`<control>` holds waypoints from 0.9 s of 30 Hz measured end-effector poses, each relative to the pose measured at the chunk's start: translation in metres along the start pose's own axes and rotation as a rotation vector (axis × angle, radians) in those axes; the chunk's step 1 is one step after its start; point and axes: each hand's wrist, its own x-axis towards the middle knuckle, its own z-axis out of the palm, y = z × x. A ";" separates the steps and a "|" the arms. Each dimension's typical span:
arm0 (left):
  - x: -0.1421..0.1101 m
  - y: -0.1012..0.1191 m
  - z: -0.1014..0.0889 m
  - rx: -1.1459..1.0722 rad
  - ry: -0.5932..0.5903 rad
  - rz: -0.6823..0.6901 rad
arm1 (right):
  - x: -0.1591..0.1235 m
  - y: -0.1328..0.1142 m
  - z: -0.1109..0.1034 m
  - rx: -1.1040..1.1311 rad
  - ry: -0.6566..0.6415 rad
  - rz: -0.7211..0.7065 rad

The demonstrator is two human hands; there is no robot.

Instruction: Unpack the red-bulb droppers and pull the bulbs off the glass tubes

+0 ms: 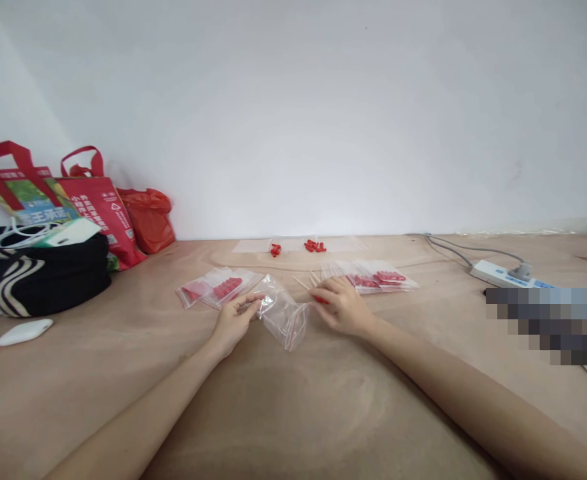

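My left hand [236,320] pinches the edge of a clear zip bag [279,313] between thumb and fingers. The bag's red-lined mouth faces toward me and to the right. Just right of that mouth, my right hand [342,307] is closed round something red [319,298], with several thin pale sticks [303,283] poking out past the fingers. Its exact kind is partly hidden by the fingers. Behind my left hand lie flat clear bags [206,287] with red pieces [227,287] inside. More filled bags [383,277] lie behind my right hand.
Loose red pieces [315,246] lie on a clear sheet [248,246] by the wall. At left stand shopping bags [98,207], a black fabric basket [63,287] and a white case [25,331]. A power strip [493,272] with cables lies at right, beside a blurred-out area.
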 end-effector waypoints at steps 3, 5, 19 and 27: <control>-0.001 0.000 0.001 -0.072 -0.065 -0.029 | 0.004 -0.023 0.004 0.020 -0.066 -0.179; -0.001 0.000 0.000 -0.091 -0.124 -0.052 | 0.005 -0.027 0.011 -0.008 -0.074 -0.192; 0.010 -0.003 -0.019 -0.145 -0.208 -0.125 | -0.006 -0.004 0.015 -0.205 0.160 -0.409; 0.044 0.002 -0.068 0.267 0.302 0.065 | -0.008 -0.008 0.019 -0.069 -0.023 -0.366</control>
